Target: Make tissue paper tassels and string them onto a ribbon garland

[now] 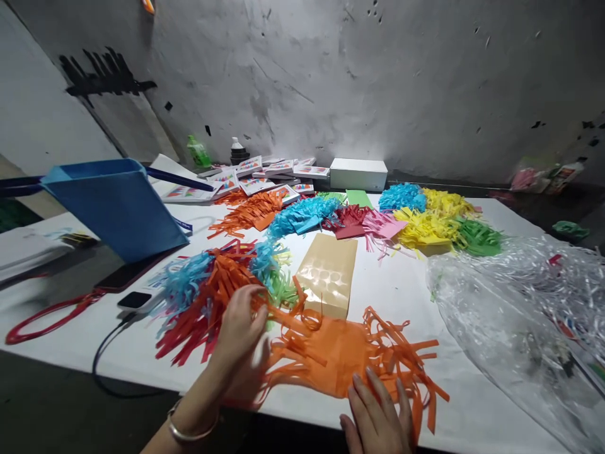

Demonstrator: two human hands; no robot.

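One orange fringed paper lies at the near edge of the tabletop, with one tan sticker sheet just behind. Left hand is loosely curled, fingertips on the orange fringe's left strips. Right hand lies flat, open, pressing its near edge. One blue bag far left.

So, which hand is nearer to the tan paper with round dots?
Left. The left hand lies just below-left of the tan paper, on fringed strips; the right hand rests further down, on the orange fringed paper.
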